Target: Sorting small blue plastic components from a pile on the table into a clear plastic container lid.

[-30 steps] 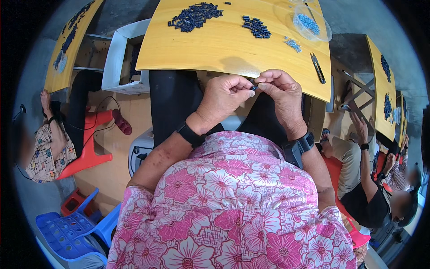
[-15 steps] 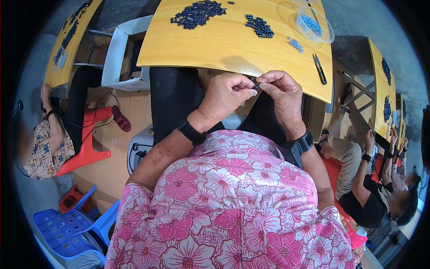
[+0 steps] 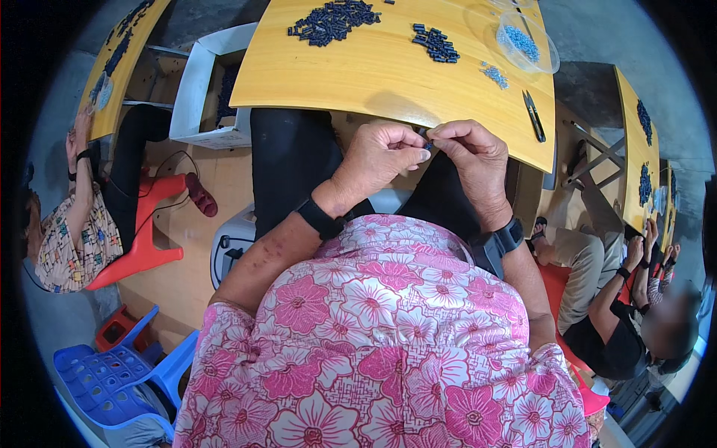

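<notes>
Two bare hands meet just off the near edge of a worktop [image 3: 321,84], above the lap. Between their fingertips is one small dark piece [image 3: 427,145], partly hidden. The left hand [image 3: 381,158] has its grip, thumb and forefinger, clamped on it; the right hand [image 3: 476,160] pinches it at the far end. The piece looks light, stiff and perhaps slick, not fragile; its smallness is the difficulty, so the sides are the place to hold, with fingertips only.

Farther off, on the right of the worktop, lies one pair of snips [image 3: 535,119], then one scatter of clear bits [image 3: 494,76], too fine to count. Left of these is the smaller heap [image 3: 435,45] of black tubes, roughly two dozen. Far right stands one clear tub [image 3: 544,58] with many pale-blue beads [image 3: 521,43]. Farthest, left of centre, is the larger heap [image 3: 334,24], uncountable, with one stray tube [image 3: 389,1] beside it.
</notes>
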A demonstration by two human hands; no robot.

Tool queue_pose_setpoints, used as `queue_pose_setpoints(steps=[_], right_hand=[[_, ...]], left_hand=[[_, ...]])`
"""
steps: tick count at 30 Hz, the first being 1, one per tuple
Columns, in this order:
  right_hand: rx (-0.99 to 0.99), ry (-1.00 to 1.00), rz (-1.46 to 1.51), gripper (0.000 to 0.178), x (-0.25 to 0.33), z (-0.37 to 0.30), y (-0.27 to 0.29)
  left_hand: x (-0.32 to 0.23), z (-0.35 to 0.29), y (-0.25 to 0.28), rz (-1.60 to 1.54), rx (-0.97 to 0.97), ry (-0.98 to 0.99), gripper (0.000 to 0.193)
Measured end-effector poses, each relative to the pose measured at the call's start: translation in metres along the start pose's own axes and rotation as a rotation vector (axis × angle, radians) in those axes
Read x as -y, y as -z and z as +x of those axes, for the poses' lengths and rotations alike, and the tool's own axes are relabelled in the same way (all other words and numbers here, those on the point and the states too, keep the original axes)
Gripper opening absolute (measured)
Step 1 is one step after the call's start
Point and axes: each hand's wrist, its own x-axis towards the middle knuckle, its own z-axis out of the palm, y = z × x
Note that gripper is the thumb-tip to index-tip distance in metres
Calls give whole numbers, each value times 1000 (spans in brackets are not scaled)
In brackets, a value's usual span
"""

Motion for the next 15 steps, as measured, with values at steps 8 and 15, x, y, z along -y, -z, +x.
queue_pose_setpoints(steps=[8,15], right_hand=[[97,129,-227,21,8,3,3],[184,154,-207,25,9,3,2]], left_hand=[[-2,-3,0,-19,1,50,18],[0,-4,1,-83,25,111,18]])
